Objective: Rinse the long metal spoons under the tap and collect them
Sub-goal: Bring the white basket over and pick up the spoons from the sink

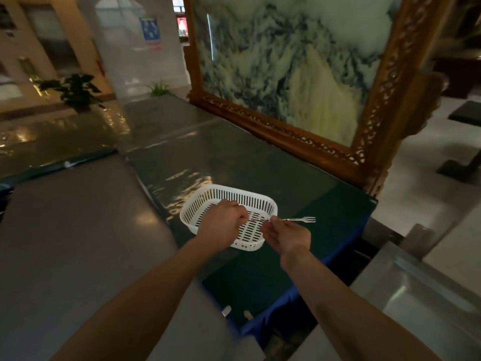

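Note:
A white slotted plastic basket [260, 201] sits on a dark green glass-topped table [325, 212]. Above the basket both hands hold one thin metal utensil [299, 219] level; its right end shows small fork tines. My left hand [221, 225] pinches the handle end over the basket's middle. My right hand [289, 237] pinches the shaft farther right, palm turned up, just past the basket's right rim. No tap and no other utensils are in view; the basket's floor looks bare where it shows.
A large framed marble landscape panel [286, 74] with a carved wooden frame stands along the table's back edge. A grey counter [78, 243] lies to the left, a steel surface [429, 295] at lower right. Potted plants [75, 91] stand far left.

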The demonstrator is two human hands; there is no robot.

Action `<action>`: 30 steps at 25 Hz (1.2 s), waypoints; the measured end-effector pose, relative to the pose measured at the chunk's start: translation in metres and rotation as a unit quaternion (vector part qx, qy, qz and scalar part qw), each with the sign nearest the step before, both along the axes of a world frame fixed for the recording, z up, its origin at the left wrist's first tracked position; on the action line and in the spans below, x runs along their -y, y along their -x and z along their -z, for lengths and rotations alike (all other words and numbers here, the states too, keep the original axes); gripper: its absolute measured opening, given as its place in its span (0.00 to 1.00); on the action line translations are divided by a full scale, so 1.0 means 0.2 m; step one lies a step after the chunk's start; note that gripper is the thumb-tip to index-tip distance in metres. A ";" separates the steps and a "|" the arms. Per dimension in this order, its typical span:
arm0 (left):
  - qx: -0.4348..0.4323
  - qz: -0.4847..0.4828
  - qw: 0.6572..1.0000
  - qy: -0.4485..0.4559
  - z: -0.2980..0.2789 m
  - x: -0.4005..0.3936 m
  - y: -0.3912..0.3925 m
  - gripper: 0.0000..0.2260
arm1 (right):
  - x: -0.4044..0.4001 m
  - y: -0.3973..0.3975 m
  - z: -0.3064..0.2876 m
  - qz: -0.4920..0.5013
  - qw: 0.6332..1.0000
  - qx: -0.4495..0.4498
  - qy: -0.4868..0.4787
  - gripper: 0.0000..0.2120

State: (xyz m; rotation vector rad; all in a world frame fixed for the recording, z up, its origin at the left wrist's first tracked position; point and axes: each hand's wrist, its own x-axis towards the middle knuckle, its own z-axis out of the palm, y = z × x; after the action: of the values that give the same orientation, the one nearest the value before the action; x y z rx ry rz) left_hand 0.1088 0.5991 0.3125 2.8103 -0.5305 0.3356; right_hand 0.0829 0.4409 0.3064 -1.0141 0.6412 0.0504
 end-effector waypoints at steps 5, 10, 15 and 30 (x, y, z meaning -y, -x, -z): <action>-0.049 0.009 0.998 -0.036 0.12 -0.18 -0.32 0.06 | -0.14 -0.31 0.11 -0.047 0.998 -0.047 -0.022 0.07; -0.087 0.018 0.993 -0.081 0.38 -0.32 -0.63 0.07 | -0.30 -0.57 0.36 -0.076 0.989 -0.111 -0.058 0.09; -0.131 0.035 0.985 -0.109 0.66 -0.40 -0.84 0.06 | -0.36 -0.77 0.59 -0.076 0.977 -0.182 -0.079 0.13; -0.210 0.099 0.917 -0.325 0.93 -0.39 -1.06 0.06 | -0.44 -1.08 1.02 -0.104 0.936 -0.335 -0.032 0.08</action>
State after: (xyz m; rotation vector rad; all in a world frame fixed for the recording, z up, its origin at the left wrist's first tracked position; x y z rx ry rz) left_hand 0.3214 0.6771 0.1267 3.2453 -0.9483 -0.5894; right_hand 0.2989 0.5297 0.1027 -0.9941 1.1389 0.6213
